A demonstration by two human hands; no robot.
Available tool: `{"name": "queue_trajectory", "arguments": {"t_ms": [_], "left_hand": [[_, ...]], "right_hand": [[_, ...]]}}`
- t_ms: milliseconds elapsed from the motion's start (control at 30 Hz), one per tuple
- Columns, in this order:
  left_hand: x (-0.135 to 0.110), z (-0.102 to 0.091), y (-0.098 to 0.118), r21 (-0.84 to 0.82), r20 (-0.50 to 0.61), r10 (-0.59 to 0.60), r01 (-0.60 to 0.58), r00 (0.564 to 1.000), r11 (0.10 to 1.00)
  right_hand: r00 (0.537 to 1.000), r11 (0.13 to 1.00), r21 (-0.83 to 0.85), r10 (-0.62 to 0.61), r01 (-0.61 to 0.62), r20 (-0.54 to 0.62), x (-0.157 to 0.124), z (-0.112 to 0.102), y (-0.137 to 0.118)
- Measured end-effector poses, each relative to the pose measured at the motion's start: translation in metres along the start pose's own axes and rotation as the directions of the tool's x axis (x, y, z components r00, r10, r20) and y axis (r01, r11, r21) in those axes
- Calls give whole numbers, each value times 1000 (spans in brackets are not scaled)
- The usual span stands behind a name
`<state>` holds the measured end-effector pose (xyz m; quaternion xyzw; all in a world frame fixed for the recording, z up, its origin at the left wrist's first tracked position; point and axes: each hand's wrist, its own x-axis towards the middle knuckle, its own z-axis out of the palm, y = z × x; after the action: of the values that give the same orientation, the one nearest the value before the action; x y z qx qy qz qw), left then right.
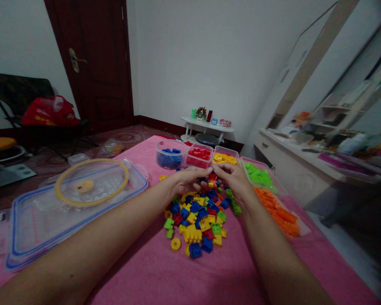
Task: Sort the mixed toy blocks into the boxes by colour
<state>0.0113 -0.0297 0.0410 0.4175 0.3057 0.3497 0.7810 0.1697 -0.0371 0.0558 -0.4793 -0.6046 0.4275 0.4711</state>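
Over the far end of a mixed pile of toy building bricks (195, 207), my left hand (192, 178) and my right hand (231, 177) meet at their fingertips. Both are closed, with thumbs and forefingers pinched together. Whatever lies between the fingertips is too small and hidden to name. Red and orange bricks show just beneath the fingers. The pile holds yellow, blue, red and green pieces, and a yellow ring (175, 244) lies at its near edge. Several green bricks (236, 207) lie beside my right wrist.
Sorted bricks fill a round tub of blue (158, 157), boxes of red (190, 163) and yellow (227, 150), and trays of green (281, 188) and orange (305, 226). Clear lids (28, 245), one round with a yellow rim (126, 173), lie left on the pink cloth (165, 279).
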Motion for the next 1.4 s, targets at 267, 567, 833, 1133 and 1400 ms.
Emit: {"name": "queue_trajectory", "arguments": {"t_ms": [267, 567, 833, 1133, 1400], "left_hand": [[9, -9, -10, 706, -6, 372, -259, 928, 659], [6, -2, 1, 23, -127, -48, 51, 991, 998], [11, -5, -4, -310, -95, -61, 28, 994, 950], [16, -21, 39, -259, -326, 97, -187, 941, 948], [39, -81, 104, 728, -552, 637, -62, 538, 683]], "right_hand": [[993, 981, 163, 91, -102, 74, 2, -4, 6], [972, 938, -296, -214, 178, -92, 6, -2, 8], [966, 931, -268, -257, 246, -5, -4, 7, -8], [946, 928, -304, -274, 214, -172, 0, -11, -13], [991, 505, -861, -135, 54, -17, 15, -53, 6]]}}
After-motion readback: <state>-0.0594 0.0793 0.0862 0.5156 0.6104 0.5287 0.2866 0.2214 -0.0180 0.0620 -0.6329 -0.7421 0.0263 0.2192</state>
